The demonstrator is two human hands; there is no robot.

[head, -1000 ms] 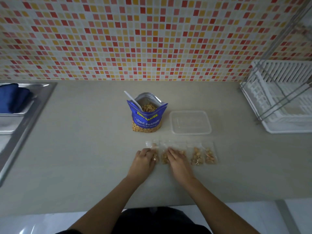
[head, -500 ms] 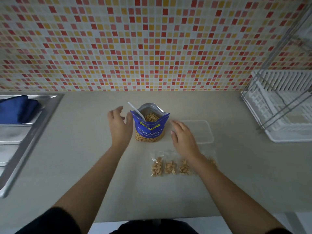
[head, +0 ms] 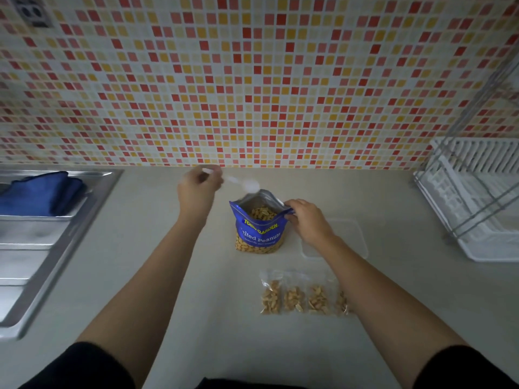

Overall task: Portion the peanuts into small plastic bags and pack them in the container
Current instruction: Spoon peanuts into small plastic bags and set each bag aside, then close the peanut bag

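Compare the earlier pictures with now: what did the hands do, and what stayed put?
Both hands left the small bags for the peanut bag. The left hand lifted the spoon out; the right hand pinched the bag's rim. The small bags, peanut bag and container stayed put.

Your blue peanut bag (head: 259, 231) stood upright on the counter (head: 219, 327), nearer its back edge than its front, with the top open and peanuts showing inside. Your right hand (head: 306, 220) pinched its top right corner. Your left hand (head: 196, 189) held the white spoon (head: 247, 184), blurred, just behind the bag's mouth. Four small clear bags (head: 293, 297) of peanuts lay flat in a row toward the front edge. The clear container (head: 356, 234) sat just right of the peanut bag.
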